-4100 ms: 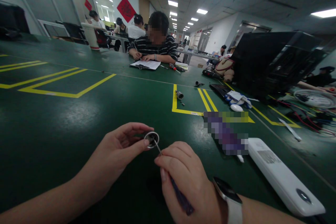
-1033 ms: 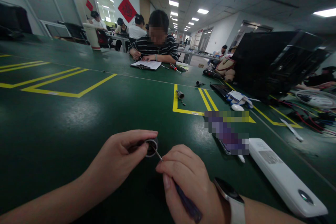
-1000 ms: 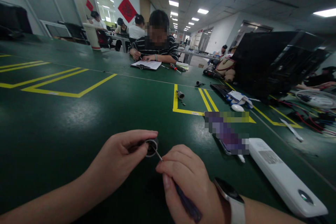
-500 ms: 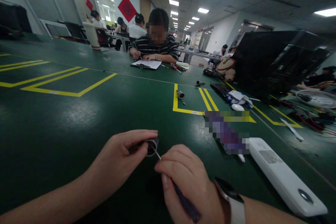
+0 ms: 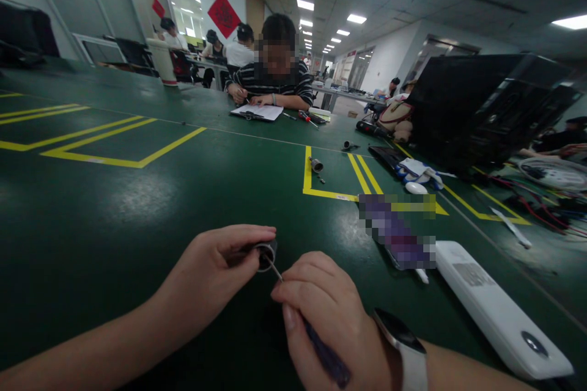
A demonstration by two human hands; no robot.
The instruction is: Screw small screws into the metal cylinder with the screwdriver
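Near the right hand [image 5: 331, 313] lies a white device [image 5: 499, 311].

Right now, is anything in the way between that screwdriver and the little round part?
Nothing visible is. The left hand pinches the round part, and the right hand holds the screwdriver, whose thin shaft runs straight up to the part's face. Nothing crosses the short gap between the two hands.

We see only the rim of the round metal part [image 5: 265, 255] — the left hand [image 5: 215, 272] covers the rest. The right hand [image 5: 330, 311] hides the screwdriver [image 5: 326, 359] at mid-length; its tip vanishes inside the part. A pixelated patch [image 5: 397, 229] masks one object. The small parts [image 5: 315, 165] beyond are too small to identify.
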